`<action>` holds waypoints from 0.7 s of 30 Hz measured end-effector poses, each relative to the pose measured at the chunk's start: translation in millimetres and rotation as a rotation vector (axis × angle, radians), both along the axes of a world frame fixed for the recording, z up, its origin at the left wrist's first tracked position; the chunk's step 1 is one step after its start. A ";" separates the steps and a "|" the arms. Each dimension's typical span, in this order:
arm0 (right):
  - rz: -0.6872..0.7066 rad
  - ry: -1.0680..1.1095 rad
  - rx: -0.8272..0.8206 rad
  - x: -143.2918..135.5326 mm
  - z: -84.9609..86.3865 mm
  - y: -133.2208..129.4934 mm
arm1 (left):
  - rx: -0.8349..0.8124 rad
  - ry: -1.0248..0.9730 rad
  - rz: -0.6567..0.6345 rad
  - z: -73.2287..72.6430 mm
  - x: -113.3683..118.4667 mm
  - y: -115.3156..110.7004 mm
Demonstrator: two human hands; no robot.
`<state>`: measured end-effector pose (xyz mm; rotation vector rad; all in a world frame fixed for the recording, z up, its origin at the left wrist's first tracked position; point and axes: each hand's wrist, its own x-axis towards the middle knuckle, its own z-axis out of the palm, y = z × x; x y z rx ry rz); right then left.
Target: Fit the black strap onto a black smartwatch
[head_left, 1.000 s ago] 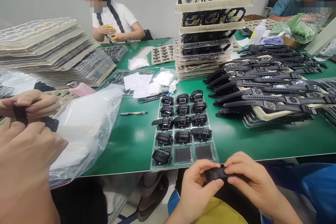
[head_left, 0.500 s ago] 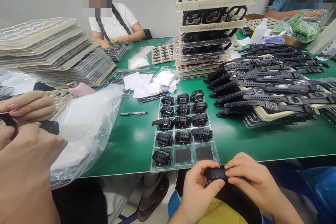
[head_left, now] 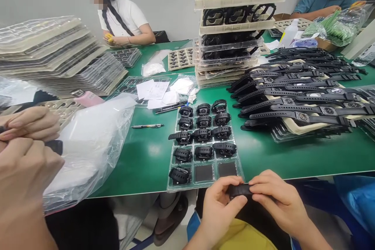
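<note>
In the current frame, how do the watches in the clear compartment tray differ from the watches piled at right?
The tray watches have straps curled round; the piled watches have straps stretched out. Tray watches sit in separate compartments; piled watches overlap in rows. Both kinds have black straps with holes.

The black watch (head_left: 240, 191) is held in the lower right of the frame, a little right of the middle. The part that shows is short, dark and smooth, with a faint seam across it, and runs roughly level from side to side. Both ends are covered, and its face and buckle cannot be made out.
</note>
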<state>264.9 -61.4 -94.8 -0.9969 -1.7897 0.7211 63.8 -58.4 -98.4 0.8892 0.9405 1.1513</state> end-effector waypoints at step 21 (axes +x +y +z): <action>0.043 0.001 -0.026 0.3 5.9 -4.0 | 0.070 0.039 -0.044 1.9 0.8 -4.4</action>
